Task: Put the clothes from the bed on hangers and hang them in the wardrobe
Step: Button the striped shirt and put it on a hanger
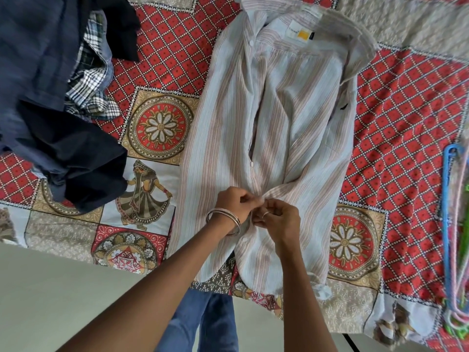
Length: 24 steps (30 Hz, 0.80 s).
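A heap of dark clothes (58, 97) — navy pieces with a checked one among them — is lying at the left on the patterned bedspread (406, 123). In the middle a striped shirt (279, 118) is lying flat, collar away from the person. The left hand (234, 203), bangles on its wrist, and the right hand (278, 219) are meeting close together at the shirt's front placket, both pinching the fabric there. At the far right, plastic hangers (450, 224) — blue, pink, green — are resting on the bed.
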{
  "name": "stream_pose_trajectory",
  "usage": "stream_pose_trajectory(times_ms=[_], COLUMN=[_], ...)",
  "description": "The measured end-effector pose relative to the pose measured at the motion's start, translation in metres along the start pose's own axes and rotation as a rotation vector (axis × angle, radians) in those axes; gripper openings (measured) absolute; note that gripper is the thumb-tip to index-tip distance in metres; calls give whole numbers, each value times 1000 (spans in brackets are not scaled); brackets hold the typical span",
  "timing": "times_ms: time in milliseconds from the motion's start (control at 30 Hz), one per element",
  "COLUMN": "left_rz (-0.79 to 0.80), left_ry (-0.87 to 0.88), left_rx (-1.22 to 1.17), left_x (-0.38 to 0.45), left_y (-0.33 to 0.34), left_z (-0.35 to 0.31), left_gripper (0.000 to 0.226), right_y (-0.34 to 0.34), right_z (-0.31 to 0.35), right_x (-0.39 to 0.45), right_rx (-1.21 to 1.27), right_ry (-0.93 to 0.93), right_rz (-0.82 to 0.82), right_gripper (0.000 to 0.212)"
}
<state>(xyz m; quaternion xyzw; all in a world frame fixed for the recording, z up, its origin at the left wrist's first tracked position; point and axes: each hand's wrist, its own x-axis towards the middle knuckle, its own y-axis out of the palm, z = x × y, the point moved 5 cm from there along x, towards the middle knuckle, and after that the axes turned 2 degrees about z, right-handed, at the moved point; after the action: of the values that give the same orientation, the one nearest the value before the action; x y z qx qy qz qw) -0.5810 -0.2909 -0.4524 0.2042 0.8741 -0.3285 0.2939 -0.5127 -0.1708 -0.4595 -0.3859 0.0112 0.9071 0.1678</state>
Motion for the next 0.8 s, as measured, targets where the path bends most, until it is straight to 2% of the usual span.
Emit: stream_pose_trajectory(times_ms=[67, 167, 367, 533, 733, 800], left_rz=[7, -31, -24, -44, 5, 33], left_ry=[-5, -4, 84, 124, 3, -43], left_rx=[19, 50, 164, 86, -120, -66], left_x=[1, 5, 14, 13, 15, 16], left_y=[0, -2, 0, 1, 3, 5], left_z=[-4, -7, -11, -12, -3, -2], left_gripper=[26, 16, 13, 10, 25, 24], right_y=[2, 6, 5, 6, 4, 2], right_z=[-2, -8, -13, -6, 2, -1], right_x=[0, 1, -1, -3, 1, 2], right_rx=[-28, -64, 56, 303, 235, 172], right_ry=[-33, -55, -27, 36, 83, 129], right_rz=[-41, -98, -167, -5, 163, 239], right_gripper=[15, 21, 8, 6, 8, 10])
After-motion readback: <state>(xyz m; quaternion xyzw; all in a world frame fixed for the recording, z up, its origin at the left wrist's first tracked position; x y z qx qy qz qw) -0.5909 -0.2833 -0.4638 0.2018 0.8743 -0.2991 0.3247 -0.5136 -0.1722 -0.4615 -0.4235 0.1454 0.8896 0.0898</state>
